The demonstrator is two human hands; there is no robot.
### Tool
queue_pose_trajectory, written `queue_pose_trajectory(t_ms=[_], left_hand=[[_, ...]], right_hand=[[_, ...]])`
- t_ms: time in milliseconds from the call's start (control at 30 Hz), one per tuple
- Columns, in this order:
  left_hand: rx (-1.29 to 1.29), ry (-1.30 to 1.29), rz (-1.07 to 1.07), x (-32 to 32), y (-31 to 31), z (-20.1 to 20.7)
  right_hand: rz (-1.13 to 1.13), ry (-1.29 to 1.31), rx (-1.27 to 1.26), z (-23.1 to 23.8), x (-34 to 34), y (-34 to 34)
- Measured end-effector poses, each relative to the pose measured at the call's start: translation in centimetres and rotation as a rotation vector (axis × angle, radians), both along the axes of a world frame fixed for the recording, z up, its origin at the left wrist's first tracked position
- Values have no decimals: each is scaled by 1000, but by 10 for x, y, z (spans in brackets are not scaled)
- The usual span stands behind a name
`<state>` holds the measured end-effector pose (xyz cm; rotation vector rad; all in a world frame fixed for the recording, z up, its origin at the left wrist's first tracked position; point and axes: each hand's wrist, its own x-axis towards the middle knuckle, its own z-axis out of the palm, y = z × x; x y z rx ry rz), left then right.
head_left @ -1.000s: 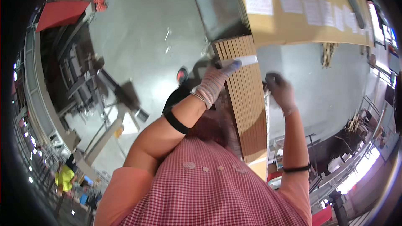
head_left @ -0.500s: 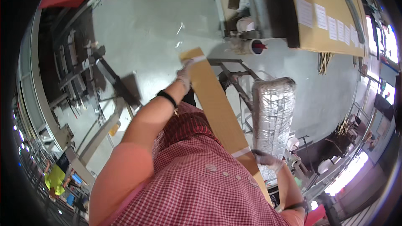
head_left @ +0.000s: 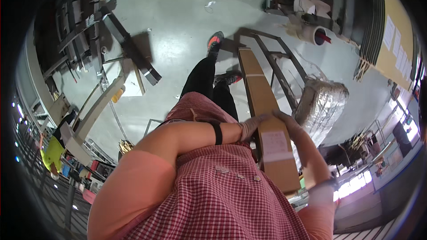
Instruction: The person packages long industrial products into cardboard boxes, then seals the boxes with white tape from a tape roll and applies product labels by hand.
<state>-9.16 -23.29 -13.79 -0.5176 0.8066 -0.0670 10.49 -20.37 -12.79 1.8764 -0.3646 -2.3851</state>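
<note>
A long, narrow cardboard box (head_left: pixel 261 94) slants down in front of me on my right side. Around its far part runs a white band, and a white label (head_left: pixel 275 142) shows on the face nearest me. My left hand (head_left: pixel 251 127), in a light glove, grips the box's left edge just beyond the label. Opposite it, my right hand (head_left: pixel 288 123) wraps the right edge, so the box sits between both hands. Some fingertips lie over the top face; the undersides of the hands are hidden. The box's far end is near a metal frame (head_left: pixel 275 64).
Right of the frame lies a silver foil-wrapped bundle (head_left: pixel 322 102). Farther off are a white tube (head_left: pixel 315 34) and large cardboard sheets (head_left: pixel 398 40) bearing papers. Metal bars (head_left: pixel 126 42) stand on the left, with a person in a yellow-green top (head_left: pixel 53 153) behind.
My left hand has slid from the box's far end toward me, near my right hand. The box has swung to the right, and its labelled face now shows.
</note>
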Motion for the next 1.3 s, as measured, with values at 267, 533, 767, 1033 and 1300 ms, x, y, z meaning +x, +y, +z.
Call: queue_pose_trajectory(t_ms=[267, 533, 767, 1033, 1300], left_hand=[[271, -51, 161, 8, -59, -8], [53, 28, 66, -13, -76, -31], [547, 341, 266, -82, 76, -28], [1255, -537, 30, -75, 117, 177], [1358, -706, 73, -21, 119, 228]], right_hand=[[-65, 41, 127, 48, -19, -10], [62, 120, 481, 23, -13, -68], [192, -22, 399, 138, 18, -303], [-745, -494, 196, -12, 2, -522], [-1080, -428, 194, -40, 25, -474]])
